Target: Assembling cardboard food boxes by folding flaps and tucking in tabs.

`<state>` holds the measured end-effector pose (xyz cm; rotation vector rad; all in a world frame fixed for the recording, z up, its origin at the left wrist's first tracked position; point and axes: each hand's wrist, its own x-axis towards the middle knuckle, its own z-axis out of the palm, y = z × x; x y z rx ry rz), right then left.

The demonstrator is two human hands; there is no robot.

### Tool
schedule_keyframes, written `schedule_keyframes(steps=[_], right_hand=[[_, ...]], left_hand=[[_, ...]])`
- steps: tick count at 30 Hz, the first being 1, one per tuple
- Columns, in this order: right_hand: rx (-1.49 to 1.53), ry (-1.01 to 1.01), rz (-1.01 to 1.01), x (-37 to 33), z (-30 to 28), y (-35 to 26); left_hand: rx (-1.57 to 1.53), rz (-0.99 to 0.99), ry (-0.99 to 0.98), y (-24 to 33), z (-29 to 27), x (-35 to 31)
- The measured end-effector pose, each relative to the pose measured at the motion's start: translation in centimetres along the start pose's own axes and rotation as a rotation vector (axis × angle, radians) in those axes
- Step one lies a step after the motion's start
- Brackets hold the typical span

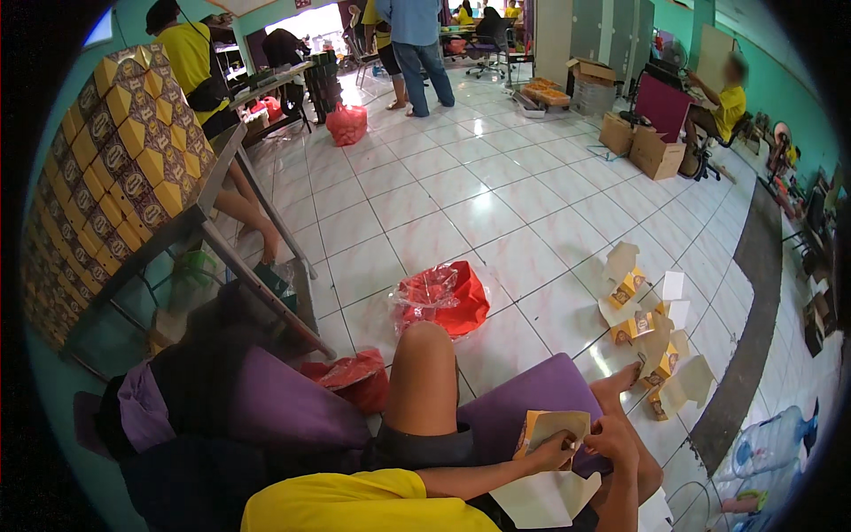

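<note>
- Head view, lower right of the frame: both hands met over the person's lap on a small flat carton blank (551, 427), tan and yellow, held above a purple cushion (532, 395).
- The left hand (551, 454) pinched the blank's lower edge, fingers closed on it; its forearm came in from the lower middle of the frame across a yellow shirt.
- The right hand (612, 439) gripped the blank's right side, fingers curled shut over the card; the thumb's placing was hard to make out.
- The blank lay just above and between the two hands, its long axis running roughly left to right in the frame, tilted a little up to the right. Both hands were touching it; neither was clearly nearer.
- A pale sheet of card (545, 498) rested just below the hands, partly cut off by the lower edge.
- Right of centre, a loose cluster of folded small boxes (651, 328) with open flaps lay on the white tiled floor (461, 195), well apart from the hands, off to their upper right.
- Centre: a red plastic bag (443, 297) sat on the floor beyond the raised bare knee.
- Upper left: a tall stack of patterned yellow cartons (115, 168) stood on a metal table.
- Hidden: the blank's underside and the fingertips behind it; other people in the upper frame were small and distant.
</note>
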<state>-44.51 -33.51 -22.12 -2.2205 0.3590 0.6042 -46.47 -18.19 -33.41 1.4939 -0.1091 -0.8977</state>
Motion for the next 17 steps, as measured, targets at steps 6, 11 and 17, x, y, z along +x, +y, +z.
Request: schedule_keyframes(steps=[6,11,17], right_hand=[[-0.084,-0.066,0.049,-0.7,-0.4,-0.6],[0.202,-0.270,0.027,0.6,0.4,1.3],[0.016,-0.191,0.027,0.1,0.5,0.9]], left_hand=[[0.143,0.065,0.070,-0.2,0.2,-0.1],[0.146,0.099,0.118,-0.7,0.2,-0.1],[0.329,0.132,0.106,0.0,-0.1,-0.4]])
